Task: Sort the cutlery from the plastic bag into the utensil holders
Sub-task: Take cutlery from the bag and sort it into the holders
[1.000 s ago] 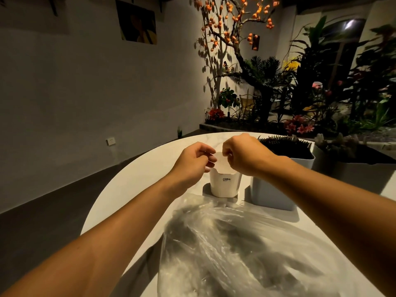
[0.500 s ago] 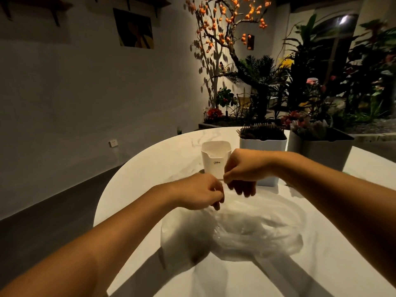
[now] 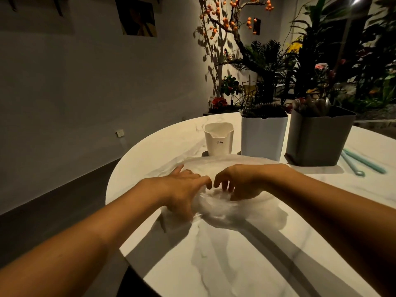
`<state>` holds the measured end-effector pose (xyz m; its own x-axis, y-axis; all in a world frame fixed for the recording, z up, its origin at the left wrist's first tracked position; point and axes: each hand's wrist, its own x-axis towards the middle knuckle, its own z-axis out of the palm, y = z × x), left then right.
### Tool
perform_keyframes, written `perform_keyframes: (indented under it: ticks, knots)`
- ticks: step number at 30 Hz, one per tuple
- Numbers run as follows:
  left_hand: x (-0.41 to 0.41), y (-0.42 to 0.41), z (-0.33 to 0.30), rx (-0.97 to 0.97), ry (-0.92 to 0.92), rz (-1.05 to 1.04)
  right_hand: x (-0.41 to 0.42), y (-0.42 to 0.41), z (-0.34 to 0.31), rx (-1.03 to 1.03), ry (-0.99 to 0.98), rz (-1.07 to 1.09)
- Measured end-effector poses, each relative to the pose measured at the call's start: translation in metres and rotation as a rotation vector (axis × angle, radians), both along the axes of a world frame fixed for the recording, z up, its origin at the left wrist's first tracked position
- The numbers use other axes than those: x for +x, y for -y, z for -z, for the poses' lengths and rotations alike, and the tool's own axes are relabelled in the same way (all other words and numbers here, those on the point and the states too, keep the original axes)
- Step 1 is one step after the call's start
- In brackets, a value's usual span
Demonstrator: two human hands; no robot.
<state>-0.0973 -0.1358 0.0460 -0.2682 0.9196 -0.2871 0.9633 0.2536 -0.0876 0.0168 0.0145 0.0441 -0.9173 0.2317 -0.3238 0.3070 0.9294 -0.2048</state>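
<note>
A clear plastic bag (image 3: 242, 213) lies flattened on the round white table (image 3: 225, 264). My left hand (image 3: 182, 189) rests on its left part with fingers spread and fairly straight. My right hand (image 3: 237, 183) hovers over the bag's middle, fingers curved downward onto the plastic. Behind the bag stand three holders: a small white cup (image 3: 218, 139) that looks empty, a tall white holder (image 3: 263, 136) with dark forks showing at the top, and a grey holder (image 3: 319, 138) with dark cutlery in it. I see no cutlery in the bag.
Two pale green utensils (image 3: 360, 162) lie on the table right of the grey holder. Plants and a tree with orange fruit fill the far right background. The table edge curves away on the left, with dark floor beyond.
Both hands let go of the pinched bag top and came down onto the table. The bag went from held up to lying flat. The view tilted down and the holders now appear farther back.
</note>
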Motion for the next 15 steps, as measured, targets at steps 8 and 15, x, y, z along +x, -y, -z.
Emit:
perform_keyframes:
  ticks: [8, 15]
  knots:
    - [0.000, 0.006, 0.002, 0.413, -0.386, 0.219, 0.008, -0.008, 0.004, 0.177, 0.083, 0.030]
    - [-0.009, 0.005, -0.001, 0.554, -0.680, 0.344, 0.019, -0.009, 0.006, 0.120, 0.077, 0.103]
